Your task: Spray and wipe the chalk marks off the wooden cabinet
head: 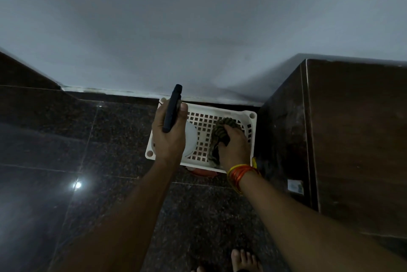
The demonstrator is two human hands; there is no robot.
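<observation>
The basket (246,117) is white with rows of little square holes, and the cloth (220,130) in it is dark green and stripy. The cabinet (352,139) is dark brown, the floor (66,139) is black with tiny speckles, and the bangles (240,172) are orange and yellow.

A basket (251,117) is sitting on the floor (66,150) against the wall (198,29), just left of the cabinet (352,139), while the left hand (169,133) is holding a spray bottle (172,108) above it and the right hand (234,148) is gripping a cloth (218,137) inside it.

Both hands curled gripping: left hand (169,133), right hand (233,146).
</observation>
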